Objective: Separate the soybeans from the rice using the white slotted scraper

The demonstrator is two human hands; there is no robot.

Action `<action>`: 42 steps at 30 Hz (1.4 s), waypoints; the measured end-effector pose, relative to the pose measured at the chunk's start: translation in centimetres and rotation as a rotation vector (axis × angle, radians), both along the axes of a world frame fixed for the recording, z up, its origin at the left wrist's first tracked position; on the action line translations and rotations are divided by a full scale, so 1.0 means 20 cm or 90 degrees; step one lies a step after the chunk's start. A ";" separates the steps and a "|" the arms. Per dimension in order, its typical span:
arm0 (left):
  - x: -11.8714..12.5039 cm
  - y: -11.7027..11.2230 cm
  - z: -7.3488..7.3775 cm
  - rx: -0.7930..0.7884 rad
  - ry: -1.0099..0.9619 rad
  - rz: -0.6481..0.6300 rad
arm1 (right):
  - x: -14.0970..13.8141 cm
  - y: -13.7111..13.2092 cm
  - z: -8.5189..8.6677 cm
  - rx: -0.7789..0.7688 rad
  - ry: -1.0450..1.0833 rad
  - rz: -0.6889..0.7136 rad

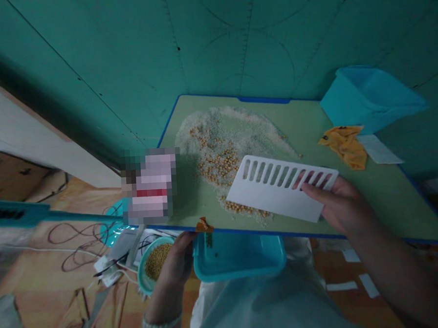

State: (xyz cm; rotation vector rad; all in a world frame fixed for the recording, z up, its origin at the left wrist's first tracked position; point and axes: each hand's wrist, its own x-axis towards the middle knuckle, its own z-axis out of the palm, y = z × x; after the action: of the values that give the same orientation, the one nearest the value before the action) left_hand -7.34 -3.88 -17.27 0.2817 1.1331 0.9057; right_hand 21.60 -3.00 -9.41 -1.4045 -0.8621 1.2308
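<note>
My right hand [348, 206] is closed around the right end of a white slotted plastic scraper [275, 196], tilted over the tabletop. Under and beyond its left end, yellow beans [219, 166] lie mixed with white rice-like grains [198, 118]. My left hand [178, 259] grips the left side of a blue plastic basin [240, 258], at the table's front edge. Its fingertips are partly hidden behind the basin's rim. A few small bits lie in the basin. Just above that hand, a piece of brown tape [204, 226] sticks to the table edge.
The green table [386, 204] has a blue rim. On its right stand a blue bin [369, 95], a crumpled yellow cloth [346, 145] and a white sheet [380, 149]. A bowl of beans [158, 260], cables [76, 240] and a blue-handled tool [18, 212] are at left.
</note>
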 end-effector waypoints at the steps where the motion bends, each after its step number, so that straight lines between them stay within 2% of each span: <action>1: 0.00 0.00 0.00 -0.003 0.001 0.000 | 0.00 -0.01 -0.01 -0.004 -0.003 0.003; 22: 0.01 0.00 -0.03 -0.007 -0.001 -0.014 | -0.05 -0.09 -0.02 -0.063 0.109 0.022; 29: 0.01 -0.01 -0.03 0.006 0.004 -0.017 | -0.09 -0.10 0.02 -0.090 0.118 0.010; 42: 0.02 0.00 -0.03 0.011 0.009 -0.013 | -0.10 -0.13 0.02 -0.095 0.104 0.009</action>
State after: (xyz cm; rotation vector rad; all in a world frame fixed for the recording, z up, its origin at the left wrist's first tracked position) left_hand -7.03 -3.79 -17.92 0.3144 1.1339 0.8971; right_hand 19.62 -5.63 -9.06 -1.3943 -0.6797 1.4229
